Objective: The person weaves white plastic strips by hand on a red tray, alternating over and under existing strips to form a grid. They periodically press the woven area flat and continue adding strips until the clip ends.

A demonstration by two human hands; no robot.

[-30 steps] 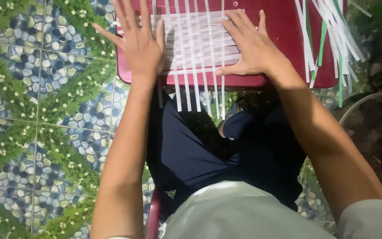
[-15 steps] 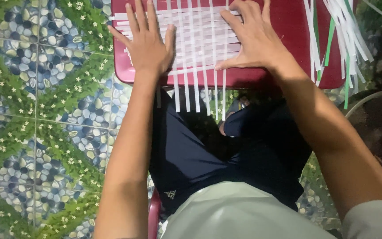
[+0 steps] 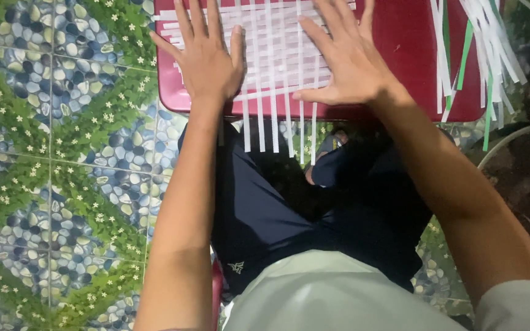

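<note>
Two hands lie flat and spread on a mat of woven white strips [image 3: 277, 55]: my left hand [image 3: 207, 58] presses its near left part with fingers fanned, my right hand [image 3: 345, 61] covers the right side, thumb pointing inward along the front edge. Neither pinches anything; both palms simply bear down. The weave rests on a red plastic stool [image 3: 412, 67] serving as my counter, and the loose ends of the upright strips hang over its near rim, dangling above my dark shorts [image 3: 265, 214].

To the right, a sheaf of spare strips [image 3: 480, 49], white with a few green ones, drapes over the stool's far corner. Below and to the left spreads a floor of tiles [image 3: 50, 159] printed with pebbles and leafy bands.

As I judge it, the risk lies in the loose weave: lift either palm carelessly and the unsecured crosswise strips could slide apart, or the overhanging ends could snag on my knees and drag the rows askew. The spare sheaf also looks ready to slip off the corner.

The top edge cuts off my fingertips and the mat's far side, so its extent is unknown, and the shadow between my legs hides a bluish object [image 3: 329, 162] I cannot identify.
</note>
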